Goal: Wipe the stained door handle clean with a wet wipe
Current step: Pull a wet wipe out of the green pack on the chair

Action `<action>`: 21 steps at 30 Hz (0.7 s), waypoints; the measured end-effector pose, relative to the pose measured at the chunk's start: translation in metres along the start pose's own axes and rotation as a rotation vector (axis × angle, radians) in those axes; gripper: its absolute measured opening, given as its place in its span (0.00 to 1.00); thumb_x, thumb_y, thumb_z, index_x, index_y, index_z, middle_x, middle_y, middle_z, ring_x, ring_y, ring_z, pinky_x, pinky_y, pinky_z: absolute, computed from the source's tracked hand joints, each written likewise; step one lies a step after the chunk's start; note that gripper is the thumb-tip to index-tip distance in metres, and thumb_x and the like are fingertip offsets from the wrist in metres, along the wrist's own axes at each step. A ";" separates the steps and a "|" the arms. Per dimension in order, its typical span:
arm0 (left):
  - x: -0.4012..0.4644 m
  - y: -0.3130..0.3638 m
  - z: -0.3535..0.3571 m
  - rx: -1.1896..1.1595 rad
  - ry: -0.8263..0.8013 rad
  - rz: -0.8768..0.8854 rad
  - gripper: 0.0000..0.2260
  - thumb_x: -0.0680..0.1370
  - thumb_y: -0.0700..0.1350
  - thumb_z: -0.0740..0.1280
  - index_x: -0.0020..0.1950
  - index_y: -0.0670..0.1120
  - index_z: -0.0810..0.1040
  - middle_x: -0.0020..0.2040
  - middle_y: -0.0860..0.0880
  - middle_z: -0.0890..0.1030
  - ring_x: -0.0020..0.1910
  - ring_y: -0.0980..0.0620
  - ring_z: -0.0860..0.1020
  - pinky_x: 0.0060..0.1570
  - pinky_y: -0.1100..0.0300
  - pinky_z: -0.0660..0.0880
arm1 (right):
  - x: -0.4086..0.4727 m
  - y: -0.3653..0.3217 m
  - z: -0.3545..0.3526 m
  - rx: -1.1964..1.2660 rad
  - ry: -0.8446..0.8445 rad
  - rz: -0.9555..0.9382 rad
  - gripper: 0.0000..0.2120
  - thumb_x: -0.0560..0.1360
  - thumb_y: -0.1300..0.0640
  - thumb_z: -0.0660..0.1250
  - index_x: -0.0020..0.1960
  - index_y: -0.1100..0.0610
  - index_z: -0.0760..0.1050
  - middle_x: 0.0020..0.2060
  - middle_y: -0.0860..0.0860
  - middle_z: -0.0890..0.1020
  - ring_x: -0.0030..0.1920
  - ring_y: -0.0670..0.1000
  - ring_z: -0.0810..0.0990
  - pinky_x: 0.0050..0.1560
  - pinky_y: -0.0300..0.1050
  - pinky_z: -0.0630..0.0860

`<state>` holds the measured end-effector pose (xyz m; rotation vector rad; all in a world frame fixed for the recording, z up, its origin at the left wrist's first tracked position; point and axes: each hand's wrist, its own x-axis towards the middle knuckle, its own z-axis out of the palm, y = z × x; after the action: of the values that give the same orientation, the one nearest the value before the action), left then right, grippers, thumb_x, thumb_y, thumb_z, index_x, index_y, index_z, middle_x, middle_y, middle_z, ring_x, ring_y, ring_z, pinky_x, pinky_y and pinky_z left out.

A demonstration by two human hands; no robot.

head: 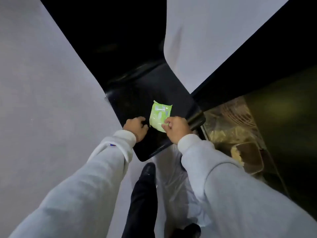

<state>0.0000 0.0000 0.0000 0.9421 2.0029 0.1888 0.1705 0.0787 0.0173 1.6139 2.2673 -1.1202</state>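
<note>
A light green pack of wet wipes (159,114) lies flat on the black seat of a chair (137,98). My right hand (176,128) pinches the near corner of the pack with its fingertips. Just left of the pack, my left hand (136,128) rests on the seat with its fingers curled, and I cannot see anything in it. Both arms wear light grey sleeves. No door handle can be made out in this view.
The chair's black backrest (109,31) rises toward the top. A dark doorway with a black frame (248,62) and dim clutter lies to the right. Grey floor (42,83) spreads left. A clear plastic bag (175,177) and my dark shoe (147,170) are below.
</note>
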 end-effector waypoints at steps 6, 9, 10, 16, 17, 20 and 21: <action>0.067 -0.021 0.044 -0.174 -0.046 -0.042 0.26 0.81 0.53 0.65 0.78 0.48 0.66 0.60 0.44 0.82 0.64 0.43 0.77 0.67 0.53 0.72 | 0.079 0.015 0.048 -0.149 -0.033 0.043 0.08 0.78 0.54 0.67 0.46 0.56 0.83 0.45 0.56 0.83 0.47 0.59 0.83 0.45 0.47 0.78; 0.091 -0.025 0.062 -0.197 0.024 0.010 0.22 0.79 0.53 0.67 0.73 0.50 0.72 0.50 0.46 0.84 0.56 0.43 0.80 0.60 0.48 0.77 | 0.097 0.027 0.066 -0.306 -0.016 0.007 0.12 0.79 0.58 0.63 0.37 0.56 0.74 0.38 0.53 0.74 0.43 0.60 0.80 0.38 0.45 0.67; 0.095 -0.025 0.066 -0.198 0.050 0.031 0.19 0.78 0.52 0.67 0.69 0.51 0.74 0.48 0.46 0.83 0.53 0.43 0.81 0.57 0.48 0.78 | 0.100 0.029 0.068 -0.344 0.000 0.001 0.11 0.79 0.58 0.63 0.38 0.57 0.75 0.39 0.53 0.74 0.43 0.61 0.80 0.38 0.45 0.66; 0.108 -0.021 0.071 -0.218 0.113 0.004 0.10 0.76 0.54 0.67 0.56 0.56 0.74 0.38 0.51 0.81 0.44 0.45 0.81 0.50 0.48 0.80 | 0.115 0.024 0.074 -0.450 0.035 -0.024 0.11 0.81 0.55 0.62 0.50 0.61 0.79 0.56 0.57 0.77 0.53 0.62 0.79 0.43 0.49 0.71; 0.108 -0.022 0.072 -0.223 0.114 0.002 0.10 0.76 0.53 0.68 0.56 0.56 0.74 0.38 0.52 0.81 0.44 0.45 0.81 0.51 0.49 0.79 | 0.116 0.022 0.074 -0.462 0.032 -0.023 0.09 0.80 0.56 0.63 0.50 0.61 0.79 0.56 0.57 0.77 0.54 0.62 0.79 0.43 0.49 0.72; 0.105 -0.022 0.071 -0.211 0.127 0.024 0.11 0.77 0.52 0.68 0.58 0.55 0.74 0.38 0.52 0.80 0.45 0.45 0.81 0.51 0.49 0.79 | 0.116 0.013 0.074 -0.531 -0.026 -0.031 0.06 0.77 0.63 0.64 0.50 0.62 0.78 0.55 0.56 0.77 0.54 0.61 0.80 0.43 0.49 0.72; 0.105 -0.022 0.071 -0.208 0.130 0.028 0.11 0.77 0.51 0.68 0.59 0.55 0.74 0.39 0.52 0.80 0.45 0.45 0.81 0.51 0.50 0.78 | 0.116 0.010 0.074 -0.557 -0.049 -0.045 0.06 0.76 0.64 0.64 0.51 0.62 0.78 0.55 0.57 0.77 0.54 0.61 0.79 0.43 0.50 0.73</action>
<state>0.0099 0.0411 -0.1217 0.8432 2.0426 0.4759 0.1095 0.1204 -0.0989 1.2974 2.3089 -0.4553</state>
